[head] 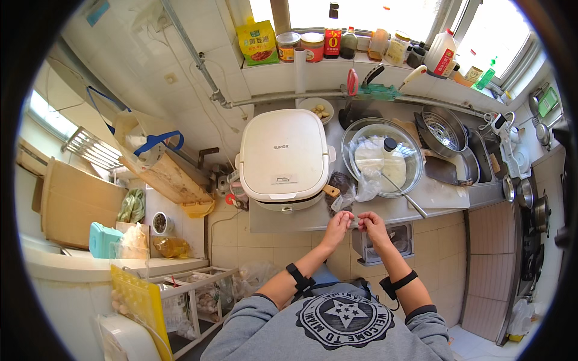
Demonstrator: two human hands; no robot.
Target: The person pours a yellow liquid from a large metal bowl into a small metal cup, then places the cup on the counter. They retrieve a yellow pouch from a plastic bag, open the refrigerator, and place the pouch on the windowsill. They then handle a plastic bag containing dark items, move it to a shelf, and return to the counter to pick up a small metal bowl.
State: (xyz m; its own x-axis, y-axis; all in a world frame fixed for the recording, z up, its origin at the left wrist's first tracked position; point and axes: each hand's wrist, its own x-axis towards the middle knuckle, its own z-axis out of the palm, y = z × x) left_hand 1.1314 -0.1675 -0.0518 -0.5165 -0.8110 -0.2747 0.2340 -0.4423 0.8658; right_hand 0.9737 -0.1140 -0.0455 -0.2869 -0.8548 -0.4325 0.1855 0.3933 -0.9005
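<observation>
My left hand (337,229) and my right hand (374,229) are raised at the front edge of the counter, a small gap apart. Thumb and fingers are pinched together on each; whether something thin is between them is too small to tell. Just beyond lies a clear plastic bag (344,199) beside dark contents (342,181). To the left stands a white Supor electric cooker (283,146), its lid nearly down. On the right, a glass lid with a black knob (389,144) covers a bowl of pale dough (370,155). A metal utensil handle (413,204) sticks out in front.
A wooden handle (331,190) juts out beside the cooker. Behind it is a bowl of peeled garlic (321,111). A steamer pot (442,131), a cleaver (447,169) and a white board (445,196) lie right. Below the counter is a grey bin (393,243).
</observation>
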